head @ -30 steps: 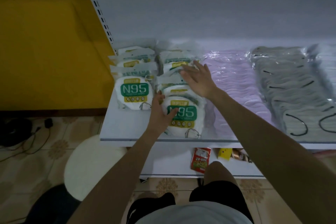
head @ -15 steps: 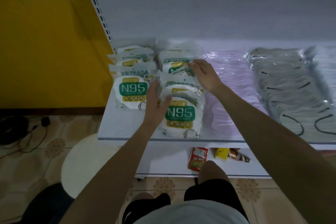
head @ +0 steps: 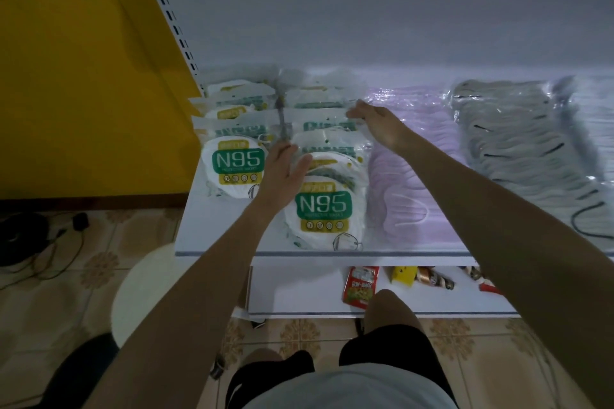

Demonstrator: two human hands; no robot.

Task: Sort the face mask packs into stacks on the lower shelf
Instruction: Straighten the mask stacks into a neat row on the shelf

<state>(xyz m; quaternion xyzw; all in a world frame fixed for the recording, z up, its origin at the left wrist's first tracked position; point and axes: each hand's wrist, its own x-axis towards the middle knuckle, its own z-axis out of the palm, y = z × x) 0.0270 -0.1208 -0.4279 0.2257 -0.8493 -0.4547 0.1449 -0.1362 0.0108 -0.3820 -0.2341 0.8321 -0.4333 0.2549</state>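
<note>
Reaching over a white shelf (head: 212,229), a person is working among clear-wrapped N95 mask packs lying in 2 overlapping rows at the shelf's left end. In the head view, the left hand (head: 282,173) is resting, fingers spread and loose, in the gap between the 2 rows, its thumb touching the edge of the right row (head: 327,176); it is gripping nothing. The right hand (head: 378,124) is lying further back on the right row, its fingers curling over the wrapper edge of a pack there (head: 327,126); whether they are pinching it is unclear through the blur. The left row (head: 234,143) is sitting just beside the slotted upright (head: 172,26), its front pack (head: 236,168) showing a green N95 label. The right row's front pack (head: 324,211) is lying near the shelf's front edge. Right of these, pink masks (head: 408,183) and grey masks (head: 518,143) are lying in plastic bags. On a lower ledge (head: 299,292), a red sachet (head: 360,284) is lying near some small wrapped sweets (head: 422,277).
</note>
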